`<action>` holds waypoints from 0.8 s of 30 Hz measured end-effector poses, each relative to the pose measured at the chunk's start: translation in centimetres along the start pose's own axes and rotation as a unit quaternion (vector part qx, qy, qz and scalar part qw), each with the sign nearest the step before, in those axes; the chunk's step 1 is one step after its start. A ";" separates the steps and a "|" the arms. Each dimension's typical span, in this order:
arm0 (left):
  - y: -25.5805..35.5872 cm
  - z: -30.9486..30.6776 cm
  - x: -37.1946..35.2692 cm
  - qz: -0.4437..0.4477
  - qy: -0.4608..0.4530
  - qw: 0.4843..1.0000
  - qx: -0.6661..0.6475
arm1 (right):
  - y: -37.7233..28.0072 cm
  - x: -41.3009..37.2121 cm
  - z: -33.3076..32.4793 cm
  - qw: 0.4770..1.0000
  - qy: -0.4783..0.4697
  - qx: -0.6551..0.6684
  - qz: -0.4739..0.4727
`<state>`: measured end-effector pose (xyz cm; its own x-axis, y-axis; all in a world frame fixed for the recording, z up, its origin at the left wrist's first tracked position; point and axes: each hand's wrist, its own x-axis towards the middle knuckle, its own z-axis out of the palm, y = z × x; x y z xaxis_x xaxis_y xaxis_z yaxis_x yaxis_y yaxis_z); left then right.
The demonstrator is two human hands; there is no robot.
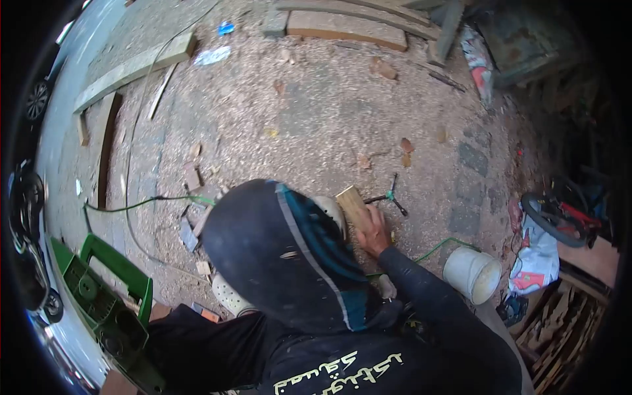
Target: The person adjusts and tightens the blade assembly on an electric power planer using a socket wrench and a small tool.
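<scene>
My right hand (374,232) is closed on a short light-brown wood block (352,203), fingers over its near end. The block points away from me, close to a pale perforated clog (331,214) on my foot. Beside the block on the ground lies a black three-armed piece with a green centre (390,196). My raised knee (263,243), in dark cloth with a teal stripe, fills the middle of the view. My left hand does not show. Another pale clog (228,297) is partly hidden under the leg.
Wood chips cover the ground. A green plastic stool (108,293) lies tipped at left. At right stand a white bucket (471,273) and stacked wood scraps (569,329). Beams (135,72) lie at far left, planks (345,29) at the back. A green cord (151,199) crosses the ground.
</scene>
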<state>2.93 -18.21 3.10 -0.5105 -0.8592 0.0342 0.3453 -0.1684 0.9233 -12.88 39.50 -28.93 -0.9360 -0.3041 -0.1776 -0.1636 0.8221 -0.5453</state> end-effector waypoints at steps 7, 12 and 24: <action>2.8 -2.0 -2.1 0.018 0.037 0.999 -0.019 | 7.7 4.3 -4.0 0.994 0.007 0.086 0.063; 3.0 -3.6 -2.2 0.022 0.055 0.998 -0.033 | 8.0 5.9 -10.7 0.999 -0.015 -0.047 0.006; 3.4 -6.9 -0.6 0.025 0.098 0.993 -0.056 | 1.8 15.6 -12.8 0.970 -0.092 -0.173 -0.142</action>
<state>9.87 -21.61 3.62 -0.3310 -0.9436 -0.0063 0.4578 -0.1664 0.8734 -31.76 42.34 -22.20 -0.7708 -0.5974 -0.2215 -0.5320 0.7948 -0.2922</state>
